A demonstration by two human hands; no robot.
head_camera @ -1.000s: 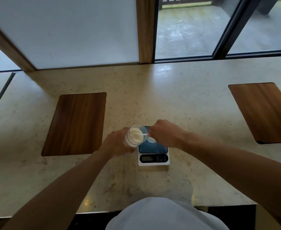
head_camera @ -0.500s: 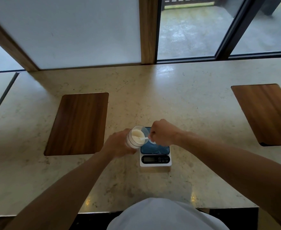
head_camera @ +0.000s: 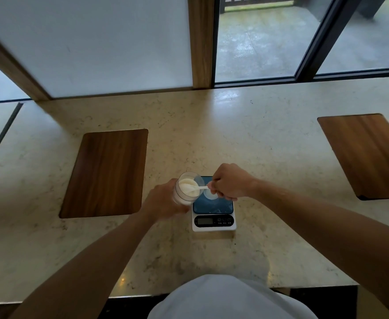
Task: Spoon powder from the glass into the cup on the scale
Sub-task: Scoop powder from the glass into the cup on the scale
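A clear glass (head_camera: pixel 187 189) holding white powder is tilted toward the right, gripped from the left by my left hand (head_camera: pixel 163 201). My right hand (head_camera: pixel 229 181) holds a small white spoon (head_camera: pixel 199 188) whose bowl rests in the powder inside the glass. Just right of the glass stands a white kitchen scale (head_camera: pixel 213 217) with a dark blue platform. A small clear cup (head_camera: pixel 211 195) sits on that platform, mostly hidden under my right hand.
The beige stone counter (head_camera: pixel 257 146) carries two inset wooden panels: one (head_camera: pixel 106 172) left of the glass, one (head_camera: pixel 368 155) at the far right. A window wall with a wooden post (head_camera: pixel 201 42) runs along the back. The counter's front edge is near my body.
The spoon's bowl has gone deeper into the powder in the glass. Both hands stay in nearly the same place by the scale.
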